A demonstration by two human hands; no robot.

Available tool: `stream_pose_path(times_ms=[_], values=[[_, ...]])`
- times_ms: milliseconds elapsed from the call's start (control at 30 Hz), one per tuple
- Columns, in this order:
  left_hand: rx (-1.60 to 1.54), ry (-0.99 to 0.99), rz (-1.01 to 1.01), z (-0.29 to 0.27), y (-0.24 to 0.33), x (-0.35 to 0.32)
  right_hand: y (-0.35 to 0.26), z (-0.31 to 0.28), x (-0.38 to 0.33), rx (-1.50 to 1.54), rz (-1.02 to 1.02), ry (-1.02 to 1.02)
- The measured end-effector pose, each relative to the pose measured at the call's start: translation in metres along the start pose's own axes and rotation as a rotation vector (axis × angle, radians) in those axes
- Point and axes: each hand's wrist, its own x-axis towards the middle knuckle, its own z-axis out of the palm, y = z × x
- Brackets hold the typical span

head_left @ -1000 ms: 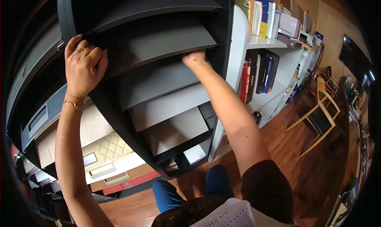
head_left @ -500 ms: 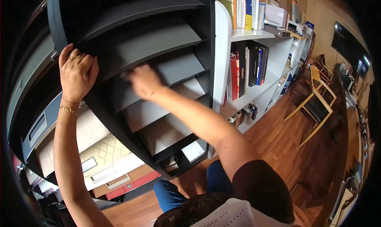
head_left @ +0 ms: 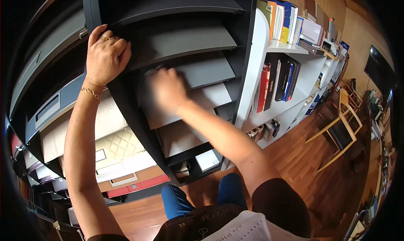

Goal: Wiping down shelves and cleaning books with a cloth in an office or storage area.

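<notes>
My left hand (head_left: 107, 55) is closed around the edge of a black upright (head_left: 91, 9) on a tall dark cabinet, its fingertips curled over the top of the grip. My right hand (head_left: 170, 89) reaches in among the cabinet's slanted shelves, low over a grey shelf panel (head_left: 210, 70). Motion smears its fingers, and a small dark patch shows beside them; whether they hold something is unclear. Below lie a paler panel (head_left: 212, 97) and a beige one (head_left: 187, 142). Above my right hand is a darker grey shelf (head_left: 189, 34).
Left of the upright, racks carry sample-like panels, among them a quilted cream one (head_left: 122, 146) and a red one (head_left: 139, 187). A white bookcase (head_left: 286, 89) with books adjoins on the right. Farther right, a wooden chair (head_left: 336, 135) stands on the wood floor (head_left: 290, 165).
The cabinet sits farther right in the picture as my view has turned left. My left hand keeps its hold on the upright. My right hand has shifted slightly leftward and down relative to the shelves.
</notes>
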Motion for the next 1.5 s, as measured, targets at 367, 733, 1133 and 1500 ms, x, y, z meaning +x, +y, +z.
stream_pose_path(times_ms=[367,733,1133,1500], values=[[0.007,0.041,0.059,0.002,-0.004,-0.001,0.137,-0.04,-0.018,-0.157,0.029,0.094],[0.048,0.002,0.028,-0.002,0.002,0.001,0.037,-0.035,-0.055,-0.096,0.104,0.06],[0.095,-0.06,0.074,-0.004,-0.001,-0.001,0.1,-0.028,-0.127,0.122,0.123,0.136],[-0.01,0.031,0.087,0.001,0.002,0.005,0.022,0.027,-0.108,0.041,0.274,-0.069]])
